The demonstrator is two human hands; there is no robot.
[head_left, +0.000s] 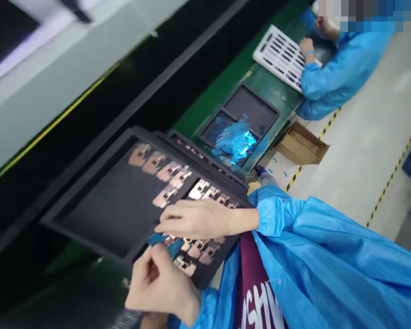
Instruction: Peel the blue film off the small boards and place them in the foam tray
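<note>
A person in blue sleeves is working with both bare hands on a blue-filmed part (173, 247) over a dark tray (99, 210) of copper-coloured pieces (200, 249).

The left hand (162, 283) is pinching the part, apparently between thumb and fingers, with the blue film showing just beyond the thumb tip; the right hand (198, 218) is curling its fingers over the part's upper edge, though overlap is hiding whether they are gripping or merely touching. Farther along the green bench (270, 93), crumpled blue film (234, 139) is lying in another dark tray (256, 105), and a co-worker's hand (307, 47) is reaching to a white slotted tray (277, 57).
</note>
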